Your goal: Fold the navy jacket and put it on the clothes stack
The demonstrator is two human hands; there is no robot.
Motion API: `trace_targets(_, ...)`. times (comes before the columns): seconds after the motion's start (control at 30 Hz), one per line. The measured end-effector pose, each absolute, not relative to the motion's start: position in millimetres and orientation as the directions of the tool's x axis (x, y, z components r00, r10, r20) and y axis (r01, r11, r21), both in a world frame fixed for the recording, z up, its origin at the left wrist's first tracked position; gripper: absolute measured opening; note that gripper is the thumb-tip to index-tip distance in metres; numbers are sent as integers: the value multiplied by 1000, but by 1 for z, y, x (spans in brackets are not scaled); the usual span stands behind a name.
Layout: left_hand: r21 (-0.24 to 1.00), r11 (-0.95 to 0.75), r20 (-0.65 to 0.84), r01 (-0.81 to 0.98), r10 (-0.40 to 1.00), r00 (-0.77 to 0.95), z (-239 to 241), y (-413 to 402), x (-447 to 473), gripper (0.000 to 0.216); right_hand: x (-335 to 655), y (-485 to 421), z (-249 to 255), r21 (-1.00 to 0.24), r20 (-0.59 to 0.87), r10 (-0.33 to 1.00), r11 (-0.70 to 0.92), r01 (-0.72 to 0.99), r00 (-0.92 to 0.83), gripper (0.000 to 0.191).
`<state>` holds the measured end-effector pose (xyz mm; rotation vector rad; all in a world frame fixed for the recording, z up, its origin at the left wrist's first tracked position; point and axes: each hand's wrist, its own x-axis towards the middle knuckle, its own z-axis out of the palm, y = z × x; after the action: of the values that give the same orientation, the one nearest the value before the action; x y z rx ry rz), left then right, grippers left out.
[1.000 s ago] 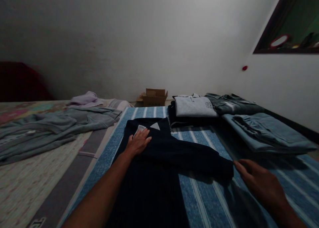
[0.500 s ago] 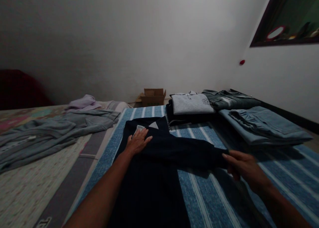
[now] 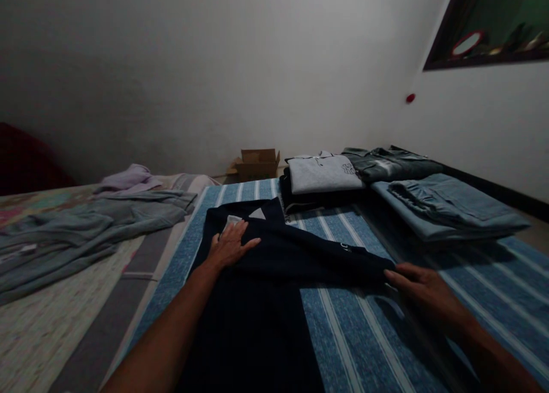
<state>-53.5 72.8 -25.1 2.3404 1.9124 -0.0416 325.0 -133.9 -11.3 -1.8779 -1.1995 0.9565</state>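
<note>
A dark navy long-sleeved top [image 3: 257, 307] lies on a blue striped cloth in front of me, one sleeve stretched out to the right. My left hand [image 3: 229, 244] rests flat on its upper part, fingers spread, beside a pale patch near the collar. At the far end of the sleeve, my right hand [image 3: 416, 281] pinches the cuff between thumb and fingers. A small light mark shows on the sleeve near the cuff. The lower part of the top runs out of view at the bottom.
Beyond the sleeve sit a folded grey shirt [image 3: 323, 174], folded light-blue jeans [image 3: 454, 207] and a dark folded garment [image 3: 392, 164]. A loose grey garment [image 3: 98, 221] and a lilac cloth [image 3: 128, 179] lie at left. A cardboard box [image 3: 257, 165] stands by the wall.
The sleeve in my right hand has turned, so a light mark now shows near the cuff. My left hand stays flat on the top. The whole view has shifted slightly.
</note>
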Motion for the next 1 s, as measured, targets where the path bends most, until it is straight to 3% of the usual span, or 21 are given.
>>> trace_targets(0.2, 55, -199, -84, 978, 975, 203, -27, 76, -55, 76, 319, -120, -2, -873, -108, 916, -274, 404, 387, 39)
trace_targets(0.3, 49, -207, -77, 977, 975, 210, -29, 78, -56, 76, 313, -119, -3, -931, -76, 950, -176, 319, 302, 37)
trace_targets(0.43, 49, -202, -71, 978, 976, 205, -31, 78, -56, 75, 307, -122, 1, -979, -69, 976, -106, 173, 208, 58)
trace_targets(0.6, 55, -207, -67, 977, 975, 210, -29, 77, -56, 75, 309, -116, 4, -988, -36, 934, -87, 128, 354, 52)
trace_targets(0.73, 42, -194, -86, 980, 977, 197, -26, 77, -54, 76, 312, -110, -2, -982, -131, 914, -172, 74, 383, 60)
trace_targets(1.0, 36, -199, -122, 979, 972, 202, -24, 78, -53, 74, 323, -114, -17, -965, -249, 927, -213, -154, 280, 54)
